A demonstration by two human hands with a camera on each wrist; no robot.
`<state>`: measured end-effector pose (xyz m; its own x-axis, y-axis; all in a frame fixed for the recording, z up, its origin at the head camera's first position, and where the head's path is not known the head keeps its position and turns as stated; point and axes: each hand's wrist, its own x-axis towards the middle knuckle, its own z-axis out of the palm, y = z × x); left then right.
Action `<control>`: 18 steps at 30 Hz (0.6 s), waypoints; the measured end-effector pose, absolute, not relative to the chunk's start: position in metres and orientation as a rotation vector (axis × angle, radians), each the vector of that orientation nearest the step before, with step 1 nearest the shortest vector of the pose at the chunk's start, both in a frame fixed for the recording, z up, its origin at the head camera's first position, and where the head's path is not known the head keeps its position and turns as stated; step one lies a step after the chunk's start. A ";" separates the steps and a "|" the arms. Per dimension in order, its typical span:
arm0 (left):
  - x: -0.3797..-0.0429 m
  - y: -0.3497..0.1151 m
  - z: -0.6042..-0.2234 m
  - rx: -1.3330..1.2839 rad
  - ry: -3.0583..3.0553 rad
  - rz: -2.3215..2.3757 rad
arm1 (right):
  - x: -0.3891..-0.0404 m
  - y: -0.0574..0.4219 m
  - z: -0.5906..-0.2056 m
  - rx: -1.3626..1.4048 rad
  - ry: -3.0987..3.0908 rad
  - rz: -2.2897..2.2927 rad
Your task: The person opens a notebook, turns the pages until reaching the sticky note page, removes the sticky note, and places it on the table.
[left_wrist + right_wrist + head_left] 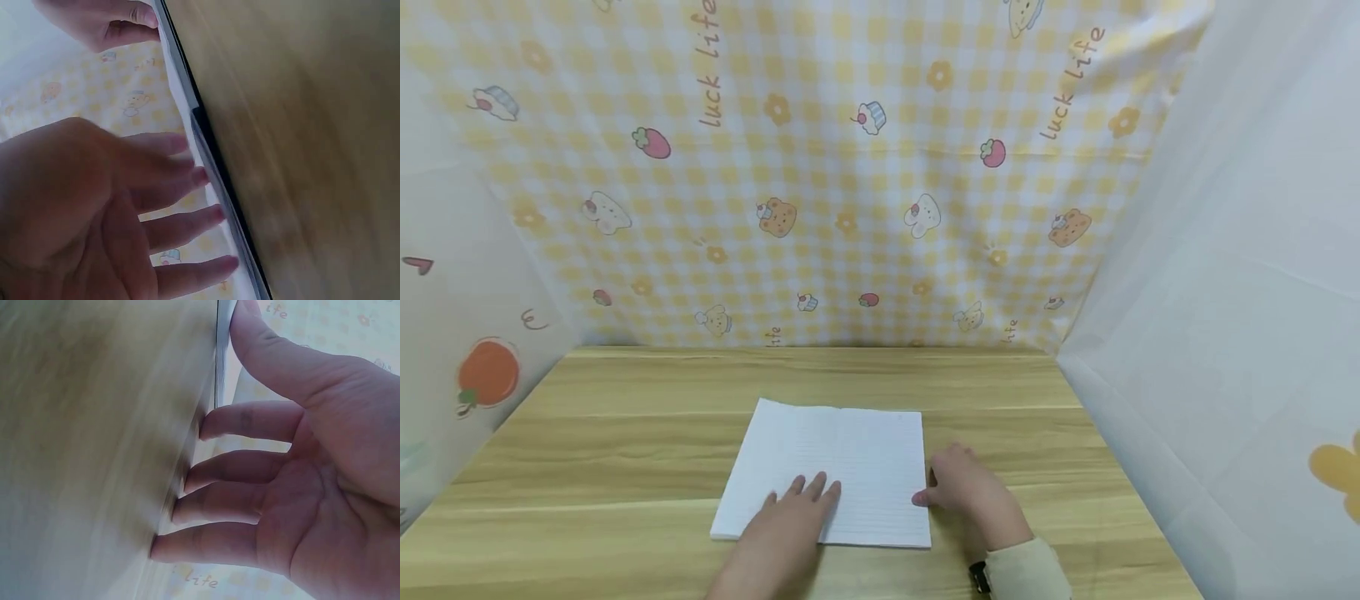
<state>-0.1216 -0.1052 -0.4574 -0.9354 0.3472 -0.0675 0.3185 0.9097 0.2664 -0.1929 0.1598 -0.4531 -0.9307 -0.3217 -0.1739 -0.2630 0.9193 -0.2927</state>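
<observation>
An open notebook (874,454) with lined white pages lies on the wooden table. My left hand (786,529) rests on it near the lower middle, fingers spread and fairly straight; in the left wrist view, its fingertips (215,214) press on the pages. A thin dark cover shows under the pages (181,69) there. Beside the notebook's right edge is my right hand (962,483), thumb at that edge. Its other fingers (228,544) reach down to the table, extended and apart, as the right wrist view shows. Nothing lies between its thumb and fingers.
The wooden table (647,450) extends around the notebook. A yellow checked cloth (820,167) with cartoon prints hangs behind it, and pale cloth walls (1225,292) stand at both sides. A dark band (979,577) shows at the right sleeve (1028,571).
</observation>
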 end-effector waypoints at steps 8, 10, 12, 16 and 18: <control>-0.118 -0.100 -0.458 0.565 2.940 0.392 | -0.191 0.161 -0.450 -0.455 2.858 -0.399; -0.118 -0.099 -0.458 0.558 2.941 0.384 | -0.191 0.162 -0.450 -0.460 2.851 -0.397; -0.119 -0.097 -0.458 0.548 2.935 0.384 | -0.191 0.162 -0.450 -0.466 2.843 -0.400; -0.120 -0.095 -0.458 0.542 2.928 0.356 | -0.191 0.164 -0.449 -0.445 2.824 -0.398; -0.121 -0.095 -0.457 0.540 2.924 0.339 | -0.190 0.164 -0.449 -0.427 2.815 -0.404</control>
